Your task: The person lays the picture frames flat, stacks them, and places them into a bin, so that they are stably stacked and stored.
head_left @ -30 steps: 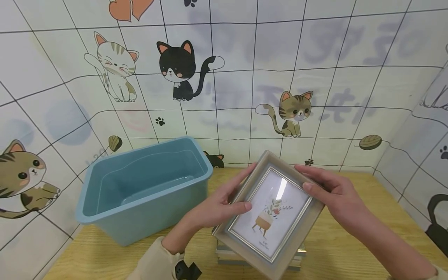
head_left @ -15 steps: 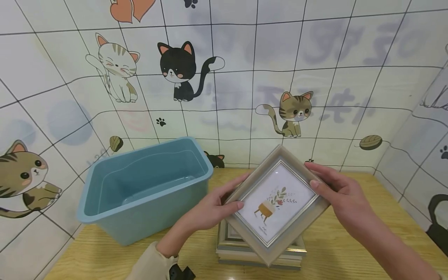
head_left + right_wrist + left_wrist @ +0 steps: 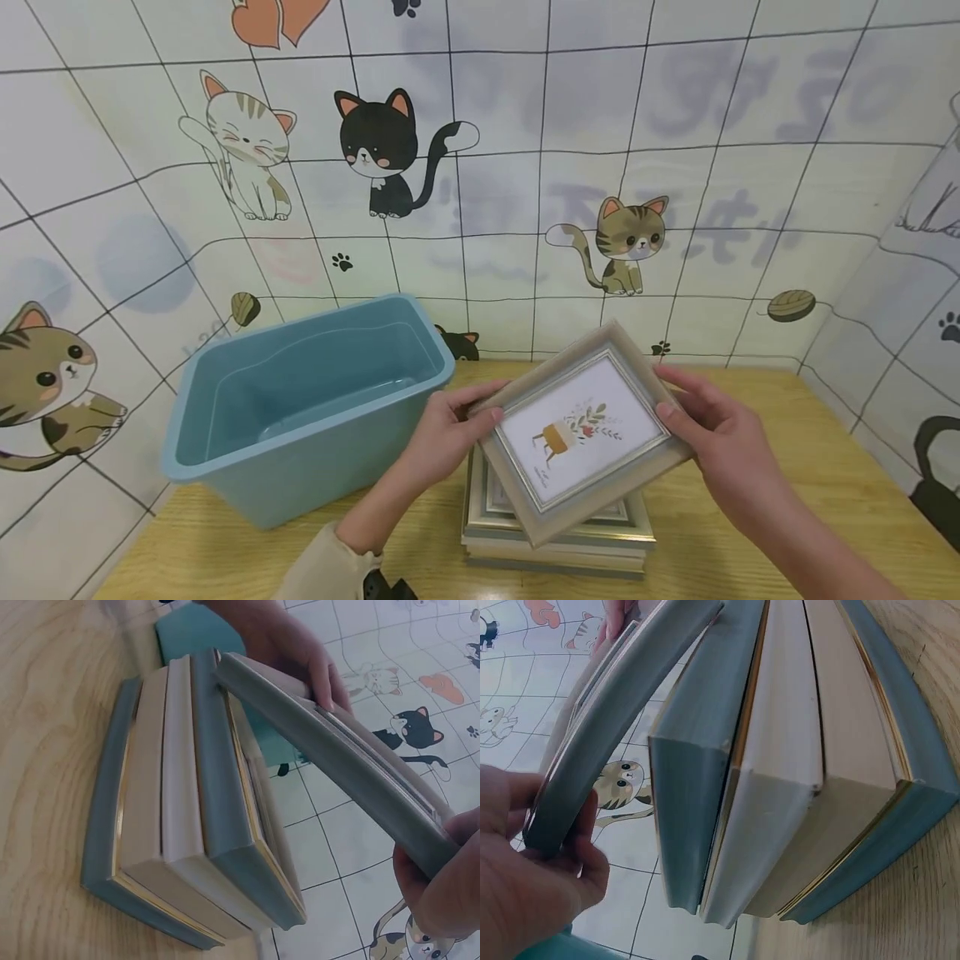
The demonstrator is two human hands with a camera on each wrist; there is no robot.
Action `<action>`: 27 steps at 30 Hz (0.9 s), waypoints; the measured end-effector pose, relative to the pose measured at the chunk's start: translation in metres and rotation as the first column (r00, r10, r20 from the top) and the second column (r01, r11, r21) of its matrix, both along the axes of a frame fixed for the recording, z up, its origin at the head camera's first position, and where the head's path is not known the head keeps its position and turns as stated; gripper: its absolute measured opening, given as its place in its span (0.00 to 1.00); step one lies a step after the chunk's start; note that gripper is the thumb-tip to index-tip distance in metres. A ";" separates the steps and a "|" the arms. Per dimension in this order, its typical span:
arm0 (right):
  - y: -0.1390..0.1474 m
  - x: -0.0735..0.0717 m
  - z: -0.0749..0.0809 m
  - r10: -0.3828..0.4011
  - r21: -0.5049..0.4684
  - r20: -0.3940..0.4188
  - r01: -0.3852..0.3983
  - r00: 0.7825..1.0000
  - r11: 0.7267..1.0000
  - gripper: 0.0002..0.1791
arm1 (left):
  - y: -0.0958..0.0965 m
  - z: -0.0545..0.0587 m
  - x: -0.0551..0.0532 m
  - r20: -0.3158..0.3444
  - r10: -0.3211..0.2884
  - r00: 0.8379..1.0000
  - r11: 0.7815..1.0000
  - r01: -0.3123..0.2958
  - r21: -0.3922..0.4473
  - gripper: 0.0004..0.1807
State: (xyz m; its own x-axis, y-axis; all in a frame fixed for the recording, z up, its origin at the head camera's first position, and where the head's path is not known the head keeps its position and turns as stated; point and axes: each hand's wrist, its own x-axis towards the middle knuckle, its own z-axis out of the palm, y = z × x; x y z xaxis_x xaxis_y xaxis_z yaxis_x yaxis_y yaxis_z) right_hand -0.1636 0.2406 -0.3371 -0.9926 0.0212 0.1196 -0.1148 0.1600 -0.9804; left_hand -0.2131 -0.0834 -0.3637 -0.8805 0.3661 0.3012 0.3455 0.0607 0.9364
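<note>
Both hands hold a beige-grey picture frame [image 3: 585, 425] with a silver inner border and a print of a potted plant. The left hand [image 3: 453, 437] pinches its left corner, thumb on the front. At the right corner the right hand [image 3: 723, 433] grips it, thumb on the front and fingers behind. The frame is tilted above a stack of picture frames [image 3: 558, 542], and its lower corner overlaps the stack in the head view. In the left wrist view the stacked frames [image 3: 780, 772] show blue-grey and cream edges. The held frame [image 3: 337, 765] slants close to the top one in the right wrist view.
A blue plastic bin [image 3: 307, 408] stands left of the stack on the wooden table [image 3: 750, 533]. Behind is a wall covering [image 3: 495, 200] with cat drawings and a black grid. A black object [image 3: 937, 492] shows at the right edge.
The picture frame has turned clockwise from a steep slant to a flatter one and shifted a little away from me, showing more of the stack. Both hands keep their hold on it.
</note>
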 end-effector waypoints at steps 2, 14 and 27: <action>-0.001 0.002 -0.004 -0.003 0.013 0.011 0.003 1.000 1.000 0.29 | 0.004 -0.002 -0.002 -0.005 0.081 0.997 0.997 -0.081 -0.005 0.19; -0.007 0.017 -0.025 0.052 0.279 0.040 -0.061 0.998 0.958 0.38 | 0.022 -0.004 -0.013 -0.104 0.308 0.946 0.942 -0.318 -0.107 0.15; -0.010 0.022 -0.044 0.065 0.384 0.073 -0.088 0.995 0.919 0.36 | 0.025 -0.019 -0.029 -0.040 0.272 0.962 0.941 -0.274 -0.197 0.15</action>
State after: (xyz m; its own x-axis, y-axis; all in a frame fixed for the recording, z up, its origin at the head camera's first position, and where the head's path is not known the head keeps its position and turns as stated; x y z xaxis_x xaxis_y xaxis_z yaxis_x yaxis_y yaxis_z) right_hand -0.1419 0.2303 -0.3808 -0.9948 -0.0912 0.0456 -0.0867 0.5206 -0.8494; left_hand -0.2425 -0.0583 -0.3832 -0.9518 0.1658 0.2579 0.3005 0.3383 0.8918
